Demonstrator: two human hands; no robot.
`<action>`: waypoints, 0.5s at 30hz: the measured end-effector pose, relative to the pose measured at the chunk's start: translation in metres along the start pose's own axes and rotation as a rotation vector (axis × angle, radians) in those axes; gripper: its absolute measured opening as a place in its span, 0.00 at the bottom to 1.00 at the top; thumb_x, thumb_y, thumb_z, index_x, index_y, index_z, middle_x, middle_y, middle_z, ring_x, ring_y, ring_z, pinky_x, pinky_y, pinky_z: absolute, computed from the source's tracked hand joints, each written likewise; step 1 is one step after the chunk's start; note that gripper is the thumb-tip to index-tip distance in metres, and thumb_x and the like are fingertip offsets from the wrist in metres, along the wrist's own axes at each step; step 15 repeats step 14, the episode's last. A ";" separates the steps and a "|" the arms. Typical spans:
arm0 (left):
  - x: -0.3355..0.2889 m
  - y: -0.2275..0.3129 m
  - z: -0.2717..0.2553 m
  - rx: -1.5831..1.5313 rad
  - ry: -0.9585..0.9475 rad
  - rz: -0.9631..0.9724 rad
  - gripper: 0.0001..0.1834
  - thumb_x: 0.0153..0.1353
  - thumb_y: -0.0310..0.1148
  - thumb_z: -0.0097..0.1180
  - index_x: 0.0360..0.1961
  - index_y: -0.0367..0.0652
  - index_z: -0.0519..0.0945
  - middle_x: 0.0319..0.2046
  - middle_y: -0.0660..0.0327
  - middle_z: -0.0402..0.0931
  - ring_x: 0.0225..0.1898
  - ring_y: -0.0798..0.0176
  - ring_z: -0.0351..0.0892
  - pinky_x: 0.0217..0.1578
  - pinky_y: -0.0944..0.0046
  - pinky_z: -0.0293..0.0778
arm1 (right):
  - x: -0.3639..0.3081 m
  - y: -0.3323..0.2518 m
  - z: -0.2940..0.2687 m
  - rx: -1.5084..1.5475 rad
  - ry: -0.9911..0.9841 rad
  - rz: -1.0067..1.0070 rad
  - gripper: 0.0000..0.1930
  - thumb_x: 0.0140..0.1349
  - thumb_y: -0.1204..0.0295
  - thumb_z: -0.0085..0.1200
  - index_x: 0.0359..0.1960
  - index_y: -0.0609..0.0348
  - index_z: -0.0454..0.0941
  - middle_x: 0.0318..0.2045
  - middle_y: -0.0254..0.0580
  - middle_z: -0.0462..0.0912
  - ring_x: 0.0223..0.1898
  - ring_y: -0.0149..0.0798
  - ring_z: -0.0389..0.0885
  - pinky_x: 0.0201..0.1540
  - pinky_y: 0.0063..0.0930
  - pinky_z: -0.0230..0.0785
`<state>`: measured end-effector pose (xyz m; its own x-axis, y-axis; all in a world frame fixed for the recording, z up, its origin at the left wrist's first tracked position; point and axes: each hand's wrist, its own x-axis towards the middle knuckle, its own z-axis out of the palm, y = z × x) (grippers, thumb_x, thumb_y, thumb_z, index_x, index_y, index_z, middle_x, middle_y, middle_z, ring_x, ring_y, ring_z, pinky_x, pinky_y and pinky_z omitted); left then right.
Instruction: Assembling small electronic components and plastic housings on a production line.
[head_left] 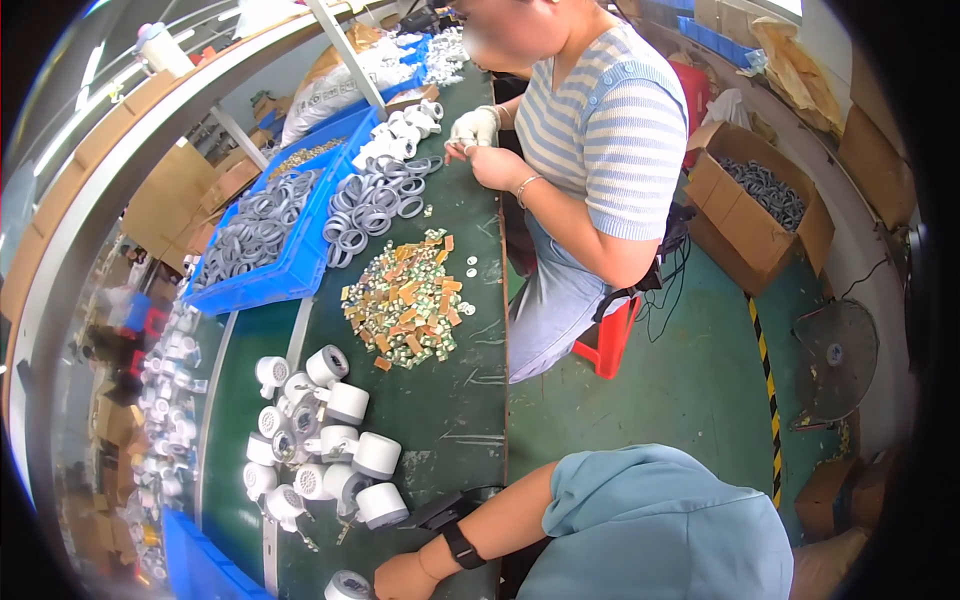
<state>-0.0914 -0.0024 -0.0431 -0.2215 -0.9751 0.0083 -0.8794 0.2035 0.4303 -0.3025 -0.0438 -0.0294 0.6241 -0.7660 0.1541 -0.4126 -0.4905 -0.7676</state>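
Observation:
My right hand (404, 578) is at the lower edge of the head view, low over the green bench, with a dark watch on its wrist. Its back is towards me. The fingers are hidden, so whether they hold anything does not show. Just left of it stands a white round housing (347, 586) with a grey top. Beyond the hand lies a heap of similar white cylindrical housings (375, 455), some with perforated faces. A dark object (450, 510) rests by the bench edge behind my wrist. My left hand is out of view.
Small circuit boards (405, 300) form a pile mid-bench. Grey rings (375, 205) lie beyond, beside a blue crate (325, 260) of more rings. A co-worker (600, 150) sits at the far right edge, hands together, one gloved. A red stool (610, 345) and carton (745, 245) stand right.

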 end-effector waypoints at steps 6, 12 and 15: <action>0.021 -0.020 -0.005 -0.099 0.166 0.685 0.14 0.62 0.33 0.57 0.43 0.33 0.79 0.36 0.46 0.76 0.36 0.51 0.77 0.37 0.56 0.74 | 0.009 0.004 0.003 -0.042 -0.033 0.078 0.19 0.64 0.61 0.46 0.30 0.64 0.83 0.28 0.57 0.82 0.32 0.55 0.81 0.36 0.45 0.72; 0.032 -0.044 -0.018 -0.178 -0.057 0.340 0.17 0.65 0.36 0.53 0.49 0.36 0.77 0.37 0.47 0.77 0.37 0.51 0.77 0.39 0.57 0.74 | 0.037 0.006 0.025 -0.004 -0.047 0.125 0.20 0.64 0.59 0.46 0.32 0.65 0.83 0.29 0.58 0.83 0.32 0.55 0.81 0.37 0.45 0.73; 0.037 -0.046 -0.024 -0.441 -0.316 -0.210 0.18 0.67 0.38 0.49 0.52 0.39 0.76 0.40 0.47 0.77 0.37 0.53 0.77 0.39 0.57 0.74 | 0.045 0.006 0.028 0.009 -0.017 0.103 0.20 0.63 0.59 0.46 0.34 0.65 0.84 0.29 0.59 0.83 0.33 0.55 0.82 0.38 0.45 0.73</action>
